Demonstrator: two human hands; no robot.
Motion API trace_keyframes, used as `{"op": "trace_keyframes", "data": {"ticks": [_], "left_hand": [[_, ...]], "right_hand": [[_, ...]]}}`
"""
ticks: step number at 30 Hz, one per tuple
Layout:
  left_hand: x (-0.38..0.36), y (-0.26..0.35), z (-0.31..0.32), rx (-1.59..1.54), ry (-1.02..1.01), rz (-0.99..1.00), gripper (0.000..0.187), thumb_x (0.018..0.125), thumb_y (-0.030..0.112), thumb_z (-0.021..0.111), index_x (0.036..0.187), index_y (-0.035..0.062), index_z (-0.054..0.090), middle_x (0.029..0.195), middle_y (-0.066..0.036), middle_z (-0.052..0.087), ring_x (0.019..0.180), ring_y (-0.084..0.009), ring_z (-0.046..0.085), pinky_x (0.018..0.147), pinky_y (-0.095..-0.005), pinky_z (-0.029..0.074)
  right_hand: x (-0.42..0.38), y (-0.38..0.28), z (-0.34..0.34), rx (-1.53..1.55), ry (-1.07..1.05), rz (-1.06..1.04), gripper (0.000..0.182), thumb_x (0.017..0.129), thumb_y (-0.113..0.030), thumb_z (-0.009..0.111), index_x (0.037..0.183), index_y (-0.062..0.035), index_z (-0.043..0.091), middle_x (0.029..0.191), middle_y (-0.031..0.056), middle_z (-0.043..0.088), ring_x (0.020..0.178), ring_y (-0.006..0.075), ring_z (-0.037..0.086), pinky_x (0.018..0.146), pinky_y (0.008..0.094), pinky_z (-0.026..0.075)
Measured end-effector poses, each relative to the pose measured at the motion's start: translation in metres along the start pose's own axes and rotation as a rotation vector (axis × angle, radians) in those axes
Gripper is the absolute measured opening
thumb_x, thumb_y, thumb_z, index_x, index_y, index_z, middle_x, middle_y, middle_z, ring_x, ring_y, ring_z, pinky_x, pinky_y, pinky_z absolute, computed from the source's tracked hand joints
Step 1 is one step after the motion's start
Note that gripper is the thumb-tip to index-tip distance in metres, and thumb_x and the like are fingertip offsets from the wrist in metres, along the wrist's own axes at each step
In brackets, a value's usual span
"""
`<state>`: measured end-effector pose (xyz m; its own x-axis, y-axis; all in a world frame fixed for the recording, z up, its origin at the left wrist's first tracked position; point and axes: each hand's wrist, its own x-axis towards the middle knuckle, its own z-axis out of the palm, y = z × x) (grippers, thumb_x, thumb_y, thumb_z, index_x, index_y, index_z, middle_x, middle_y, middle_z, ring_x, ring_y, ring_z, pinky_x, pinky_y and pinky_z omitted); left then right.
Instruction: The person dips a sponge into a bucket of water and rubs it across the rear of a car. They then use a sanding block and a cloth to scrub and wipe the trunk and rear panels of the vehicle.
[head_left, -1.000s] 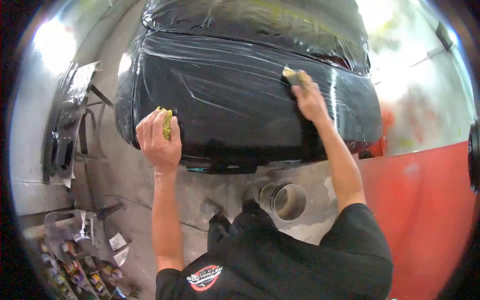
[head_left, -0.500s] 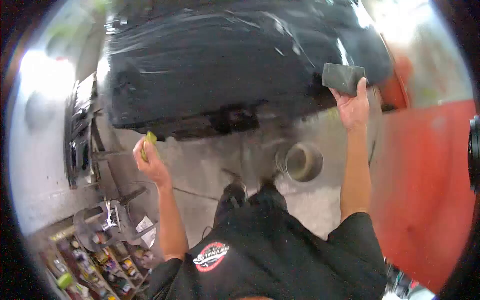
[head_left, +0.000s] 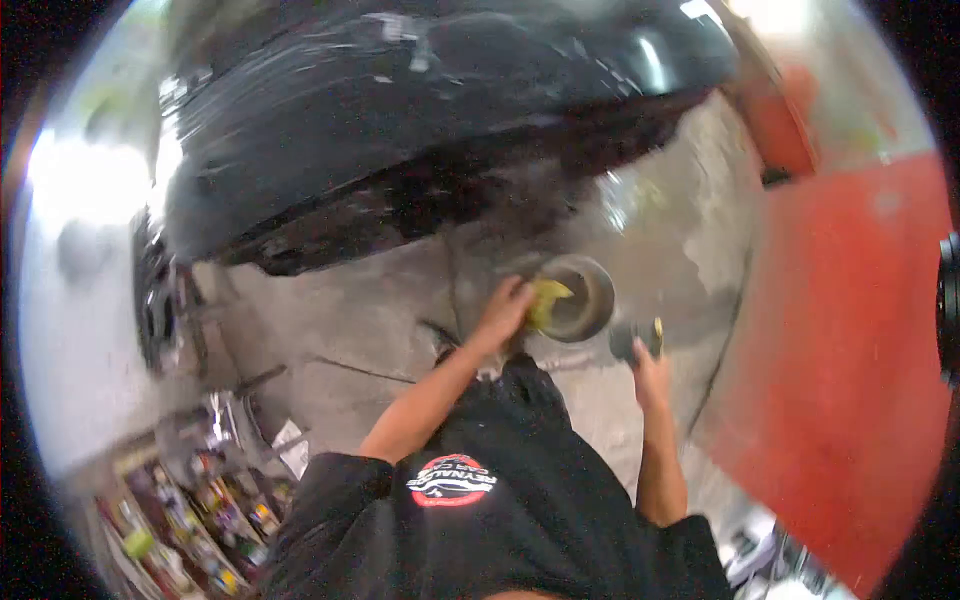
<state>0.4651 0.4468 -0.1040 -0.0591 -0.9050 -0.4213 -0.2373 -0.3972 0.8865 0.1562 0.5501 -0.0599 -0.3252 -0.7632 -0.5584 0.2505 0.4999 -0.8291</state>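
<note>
My left hand (head_left: 503,314) is closed around a yellow sponge (head_left: 546,300), which hangs at the left rim of a round bucket (head_left: 606,298) on the floor. Part of the sponge reaches over the bucket's opening. Right of the bucket and a little nearer to me, my right hand (head_left: 650,375) grips a dark grey sanding block (head_left: 624,344); motion blurs it, and a thin yellowish edge shows beside the fingers. Beyond both hands stretches a glossy black car body panel (head_left: 400,130) with pale, wet-looking streaks. Neither hand touches the panel.
A red panel (head_left: 840,360) fills the right side. Lower left stands a shelf unit (head_left: 150,560) crowded with bottles and small items, with a paper (head_left: 291,448) beside it. A dark line, perhaps a cable (head_left: 360,371), runs across the concrete floor (head_left: 350,320).
My left hand has moved right with the sponge, from the panel's lower edge to the bucket. The right hand has dropped with the sanding block away from the panel. The view has shifted.
</note>
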Motion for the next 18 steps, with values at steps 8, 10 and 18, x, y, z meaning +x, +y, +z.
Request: {"op": "trace_keyframes", "data": {"ticks": [8,10,18], "left_hand": [[-0.106,-0.080,-0.110,0.713,0.202,-0.119,0.036,0.091,0.029,0.068,0.117,0.0051,0.071,0.118,-0.019,0.071,0.110,-0.0447,0.064,0.102,-0.0532,0.048],[-0.174,-0.139,-0.141,0.960,0.246,-0.064,0.030,0.086,0.027,0.071,0.111,0.0105,0.072,0.117,-0.017,0.071,0.113,-0.0390,0.065,0.096,-0.0502,0.053],[-0.362,-0.236,-0.096,0.896,-0.286,-0.383,0.045,0.077,0.039,0.082,0.113,0.0133,0.075,0.105,-0.017,0.076,0.102,-0.0345,0.074,0.084,-0.0524,0.059]], "right_hand": [[0.014,0.089,-0.116,-1.333,-0.348,-0.174,0.028,0.094,-0.023,0.064,0.110,-0.0008,0.070,0.094,0.0278,0.072,0.090,0.0469,0.070,0.075,0.0527,0.053],[0.027,0.118,-0.148,-1.524,-0.373,-0.073,0.037,0.091,-0.034,0.067,0.108,-0.0017,0.072,0.092,0.0254,0.074,0.089,0.0446,0.072,0.075,0.0526,0.055],[0.083,0.151,-0.197,-1.490,-0.368,-0.081,0.039,0.086,-0.032,0.070,0.110,-0.0018,0.075,0.095,0.0245,0.075,0.090,0.0439,0.073,0.076,0.0528,0.055]]}}
